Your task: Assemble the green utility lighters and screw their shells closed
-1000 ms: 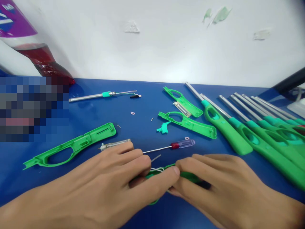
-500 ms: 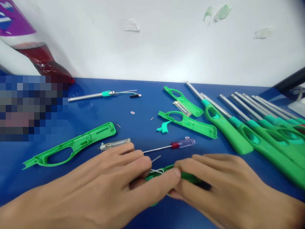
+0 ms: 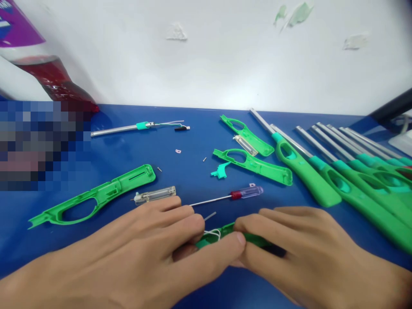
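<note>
Close to me, both hands grip a green lighter half-shell [image 3: 228, 228] with white wires [image 3: 212, 234] in it. My left hand [image 3: 138, 253] has its fingers curled over the shell's left part, its thumb reaching to the right fingertips. My right hand [image 3: 299, 253] pinches the shell's right part. Fingers hide most of the shell and whatever lies inside it. Just beyond them lies a screwdriver [image 3: 236, 195] with a red and clear purple handle. A clear gas tank [image 3: 156, 195] rests beyond my left fingers, beside an empty green half-shell [image 3: 96, 195].
Several assembled green lighters [image 3: 305, 171] lie at the right. Two half-shells [image 3: 267, 169], a second tank [image 3: 245, 145] and a teal trigger [image 3: 220, 171] lie mid-table. A metal lighter tube [image 3: 116, 130] and small screws [image 3: 204, 159] lie farther back. A bottle [image 3: 54, 77] stands back left.
Both hands keep almost the same hold on the shell. My left thumb has shifted very slightly, and the whole view has moved a little.
</note>
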A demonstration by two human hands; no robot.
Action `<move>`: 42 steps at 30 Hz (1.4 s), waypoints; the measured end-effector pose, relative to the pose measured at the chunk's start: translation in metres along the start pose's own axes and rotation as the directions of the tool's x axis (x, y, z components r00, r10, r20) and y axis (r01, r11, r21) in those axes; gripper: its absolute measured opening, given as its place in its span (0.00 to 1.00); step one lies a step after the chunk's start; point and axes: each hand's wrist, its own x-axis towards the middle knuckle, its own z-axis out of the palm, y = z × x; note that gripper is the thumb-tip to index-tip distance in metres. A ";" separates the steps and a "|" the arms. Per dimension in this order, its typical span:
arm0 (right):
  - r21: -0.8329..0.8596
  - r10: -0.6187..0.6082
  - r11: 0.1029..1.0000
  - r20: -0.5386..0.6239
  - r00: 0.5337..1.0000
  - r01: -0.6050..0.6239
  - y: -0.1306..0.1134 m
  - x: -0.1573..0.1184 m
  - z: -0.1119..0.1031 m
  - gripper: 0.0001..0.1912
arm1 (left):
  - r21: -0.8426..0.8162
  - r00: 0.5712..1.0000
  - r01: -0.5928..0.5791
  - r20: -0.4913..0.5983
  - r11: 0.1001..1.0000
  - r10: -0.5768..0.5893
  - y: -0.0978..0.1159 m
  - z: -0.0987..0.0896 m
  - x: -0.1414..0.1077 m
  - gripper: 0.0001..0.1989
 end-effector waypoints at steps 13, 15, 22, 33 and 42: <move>0.003 -0.007 1.000 0.016 1.000 0.007 -0.002 -0.003 0.003 0.21 | 0.023 1.000 0.000 0.004 1.000 -0.001 0.002 -0.001 0.000 0.29; 0.005 -0.004 1.000 0.016 1.000 0.004 -0.001 -0.003 0.003 0.20 | 0.020 1.000 -0.005 0.012 1.000 0.005 0.001 -0.001 -0.001 0.29; 0.014 -0.003 1.000 0.006 1.000 0.002 0.001 -0.003 0.004 0.21 | 0.032 0.999 -0.002 0.039 0.999 0.001 -0.001 0.000 -0.004 0.33; 0.033 0.024 0.999 -0.038 0.999 -0.023 0.003 -0.006 0.007 0.15 | 0.029 0.998 -0.022 -0.061 0.999 0.024 -0.003 0.005 -0.004 0.14; 0.118 -0.013 0.993 0.076 0.997 0.004 0.007 -0.007 0.003 0.17 | 0.041 0.997 -0.042 -0.060 0.998 0.044 -0.004 0.009 -0.007 0.11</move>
